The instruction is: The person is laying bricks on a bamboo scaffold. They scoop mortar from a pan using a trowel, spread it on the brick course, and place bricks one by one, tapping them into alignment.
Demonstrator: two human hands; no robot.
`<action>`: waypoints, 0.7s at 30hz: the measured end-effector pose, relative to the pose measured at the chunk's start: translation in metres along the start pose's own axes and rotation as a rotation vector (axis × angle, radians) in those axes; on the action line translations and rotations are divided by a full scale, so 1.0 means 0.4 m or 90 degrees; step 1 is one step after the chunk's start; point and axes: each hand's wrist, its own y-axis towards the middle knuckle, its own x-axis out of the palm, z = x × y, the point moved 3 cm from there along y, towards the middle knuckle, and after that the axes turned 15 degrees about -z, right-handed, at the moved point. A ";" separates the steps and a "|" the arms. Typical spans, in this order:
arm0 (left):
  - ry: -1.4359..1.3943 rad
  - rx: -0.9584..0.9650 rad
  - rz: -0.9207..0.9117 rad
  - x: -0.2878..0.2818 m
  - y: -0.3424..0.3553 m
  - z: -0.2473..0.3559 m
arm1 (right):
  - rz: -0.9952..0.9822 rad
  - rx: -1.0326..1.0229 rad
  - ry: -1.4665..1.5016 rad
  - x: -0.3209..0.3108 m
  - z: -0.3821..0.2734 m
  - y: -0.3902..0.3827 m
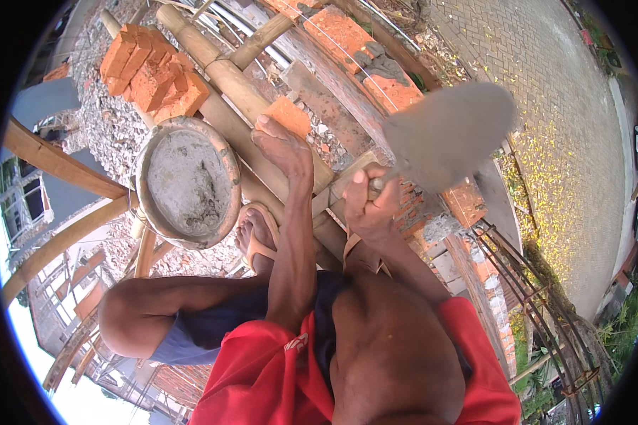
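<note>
My left hand (pixel 282 145) is closed around an orange brick (pixel 290 115), which sticks out beyond the fingers above the bamboo poles. My right hand (pixel 370 202) grips the handle of a trowel (pixel 452 134). Its broad grey blade, blurred at the edges, is raised over the brick wall (pixel 337 37) on the right. Along that wall run laid orange bricks, a dab of grey mortar (pixel 384 69) and a taut string. Left of my left hand stands a round bucket (pixel 143 185) holding wet grey mortar (pixel 190 180).
A pile of orange bricks (pixel 152 74) lies at the upper left on bamboo poles (pixel 223 78). My sandalled feet rest on the bamboo. Rubble (pixel 85 134) lies below on the left. Right of the wall are a paved road (pixel 539 64) and steel reinforcing bars (pixel 528 290).
</note>
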 end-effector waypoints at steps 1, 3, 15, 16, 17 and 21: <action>0.051 -0.015 -0.002 0.003 -0.004 0.003 | -0.093 0.111 -0.100 0.010 0.017 0.004; 0.041 -0.032 -0.012 0.009 0.009 0.010 | -0.249 0.162 -0.288 0.028 0.031 0.014; -0.045 -0.026 -0.047 -0.022 0.036 0.058 | -0.201 0.293 -0.234 0.009 0.018 0.031; -0.105 -0.022 -0.045 -0.032 0.029 0.054 | -0.147 0.285 -0.141 0.000 0.007 0.018; -0.068 -0.018 -0.053 -0.042 0.021 0.051 | -0.147 0.245 -0.100 -0.005 -0.007 0.006; -0.028 0.036 -0.005 -0.017 0.018 0.040 | -0.110 0.174 -0.128 0.019 0.003 -0.007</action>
